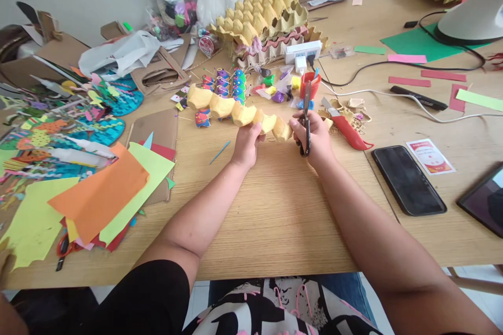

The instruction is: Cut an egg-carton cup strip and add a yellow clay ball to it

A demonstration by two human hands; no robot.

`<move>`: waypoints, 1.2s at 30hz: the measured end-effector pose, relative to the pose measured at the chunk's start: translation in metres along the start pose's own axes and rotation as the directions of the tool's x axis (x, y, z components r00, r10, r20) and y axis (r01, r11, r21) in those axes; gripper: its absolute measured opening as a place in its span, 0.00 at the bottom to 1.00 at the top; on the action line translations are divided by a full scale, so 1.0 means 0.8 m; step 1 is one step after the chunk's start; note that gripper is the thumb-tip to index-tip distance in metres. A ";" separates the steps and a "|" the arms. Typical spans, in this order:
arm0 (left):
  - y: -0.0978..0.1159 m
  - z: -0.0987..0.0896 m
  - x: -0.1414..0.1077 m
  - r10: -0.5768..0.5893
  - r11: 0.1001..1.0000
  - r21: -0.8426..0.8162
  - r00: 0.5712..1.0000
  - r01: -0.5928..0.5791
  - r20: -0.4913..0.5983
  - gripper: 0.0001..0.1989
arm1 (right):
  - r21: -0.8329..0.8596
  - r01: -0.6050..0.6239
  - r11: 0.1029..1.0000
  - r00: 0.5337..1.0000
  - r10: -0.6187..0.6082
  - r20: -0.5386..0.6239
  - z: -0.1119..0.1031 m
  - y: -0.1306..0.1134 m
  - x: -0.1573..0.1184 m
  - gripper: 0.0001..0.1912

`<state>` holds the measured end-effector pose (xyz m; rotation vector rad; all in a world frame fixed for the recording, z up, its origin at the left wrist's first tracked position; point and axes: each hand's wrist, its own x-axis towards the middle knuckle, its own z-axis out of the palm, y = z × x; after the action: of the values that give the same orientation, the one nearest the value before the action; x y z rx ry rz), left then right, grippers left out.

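A long strip of yellow egg-carton cups (243, 114) is held above the wooden table, running from upper left to lower right. My left hand (247, 144) pinches its lower edge near the middle. At the strip's right end, my right hand (317, 138) holds black-handled scissors (306, 115) upright, blades pointing up, with the fingers also close to the last cup. Behind the strip stand painted carton caterpillars (238, 86) in blue, purple and red. A red cup (309, 86) is just behind the scissors.
Stacked egg trays (259, 15) and a white power strip (302, 49) are at the back. Coloured paper (102, 188) and crafts lie left. On the right are a red-handled knife (349, 131), a phone (408, 180), a card (430, 157) and cables. Another person's hand (5, 256) shows far left.
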<state>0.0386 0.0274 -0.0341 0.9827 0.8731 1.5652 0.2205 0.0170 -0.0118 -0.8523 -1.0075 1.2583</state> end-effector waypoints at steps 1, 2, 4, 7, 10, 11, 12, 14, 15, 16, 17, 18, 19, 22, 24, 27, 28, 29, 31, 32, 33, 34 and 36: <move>-0.001 0.000 0.000 0.011 1.000 0.025 1.000 -0.011 -0.008 0.24 | 0.005 -0.039 0.999 0.999 0.039 0.022 0.000 0.001 0.000 0.28; -0.001 0.000 0.000 0.022 0.999 0.045 1.000 -0.021 -0.017 0.24 | 0.009 -0.077 0.997 0.996 0.076 0.038 0.000 0.003 0.001 0.28; -0.002 0.000 -0.001 0.038 0.997 0.075 0.999 -0.035 -0.037 0.27 | 0.034 -0.138 0.990 0.990 0.136 0.044 0.000 0.006 0.001 0.28; -0.002 0.001 -0.003 0.037 0.992 0.122 0.999 -0.033 -0.033 0.33 | 0.110 -0.192 0.975 0.981 0.190 0.031 -0.001 0.007 0.003 0.31; -0.001 0.002 -0.005 0.037 0.988 0.148 0.999 -0.039 0.010 0.38 | 0.179 -0.223 0.958 0.974 0.225 0.013 -0.002 0.007 0.006 0.31; -0.001 0.002 -0.005 0.041 0.987 0.154 0.999 -0.046 0.035 0.38 | 0.203 -0.229 0.952 0.972 0.233 0.004 -0.003 0.007 0.008 0.31; -0.001 0.001 -0.005 0.045 0.985 0.161 0.997 -0.055 0.064 0.38 | 0.228 -0.232 0.946 0.971 0.239 -0.002 -0.004 0.007 0.009 0.31; -0.004 0.001 -0.004 0.050 0.981 0.181 0.990 -0.074 0.131 0.38 | 0.278 -0.236 0.931 0.970 0.245 0.004 -0.005 0.006 0.010 0.31; -0.006 0.001 -0.004 0.054 0.978 0.192 0.985 -0.086 0.166 0.37 | 0.300 -0.240 0.923 0.969 0.248 0.012 -0.006 0.005 0.010 0.31; -0.008 0.001 -0.005 0.061 0.974 0.204 0.979 -0.102 0.197 0.37 | 0.324 -0.245 0.914 0.967 0.252 0.021 -0.007 0.004 0.011 0.31; -0.011 0.001 -0.006 0.071 0.969 0.217 0.973 -0.120 0.221 0.37 | 0.348 -0.249 0.904 0.966 0.256 0.029 -0.008 0.004 0.011 0.30; -0.014 0.001 -0.008 0.083 0.961 0.236 0.967 -0.141 0.241 0.36 | 0.374 -0.249 0.893 0.966 0.255 0.033 -0.009 0.003 0.011 0.29; -0.016 0.002 -0.011 0.098 0.949 0.266 0.961 -0.168 0.258 0.35 | 0.400 -0.242 0.884 0.968 0.249 0.035 -0.010 0.003 0.011 0.28; -0.019 0.005 -0.023 0.164 0.859 0.417 0.931 -0.297 0.326 0.33 | 0.447 -0.197 0.873 0.978 0.204 0.031 -0.014 0.003 0.012 0.23; -0.017 0.009 -0.031 0.215 0.754 0.509 0.887 -0.417 0.408 0.32 | 0.441 -0.164 0.883 0.985 0.169 0.027 -0.017 0.004 0.014 0.20; -0.013 0.015 -0.040 0.261 0.627 0.543 0.807 -0.559 0.530 0.31 | 0.416 -0.135 0.899 0.990 0.137 0.026 -0.022 0.004 0.017 0.17; -0.012 0.017 -0.042 0.264 0.611 0.538 0.790 -0.581 0.554 0.31 | 0.412 -0.135 0.901 0.990 0.137 0.024 -0.023 0.004 0.017 0.16; -0.012 0.019 -0.043 0.264 0.606 0.531 0.779 -0.592 0.568 0.31 | 0.412 -0.140 0.901 0.990 0.142 0.026 -0.024 0.003 0.017 0.16; -0.012 0.021 -0.044 0.257 0.621 0.517 0.777 -0.589 0.575 0.31 | 0.417 -0.160 0.895 0.987 0.158 0.038 -0.024 0.002 0.017 0.16; -0.013 0.021 -0.044 0.253 0.632 0.512 0.780 -0.581 0.572 0.31 | 0.421 -0.170 0.891 0.985 0.167 0.046 -0.023 0.001 0.016 0.16; -0.014 0.021 -0.044 0.252 0.642 0.508 0.783 -0.575 0.568 0.31 | 0.423 -0.178 0.889 0.984 0.174 0.048 -0.021 0.000 0.015 0.16; -0.014 0.021 -0.044 0.252 0.648 0.505 0.786 -0.570 0.565 0.31 | 0.424 -0.180 0.888 0.983 0.179 0.042 -0.019 -0.001 0.014 0.16; -0.015 0.022 -0.044 0.258 0.651 0.499 0.784 -0.573 0.564 0.31 | 0.426 -0.172 0.888 0.982 0.186 0.010 -0.016 -0.002 0.013 0.14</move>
<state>0.0633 -0.0039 -0.0436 2.1161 0.8998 1.3058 0.2335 0.0274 -0.0131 -0.6278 -0.5993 1.5468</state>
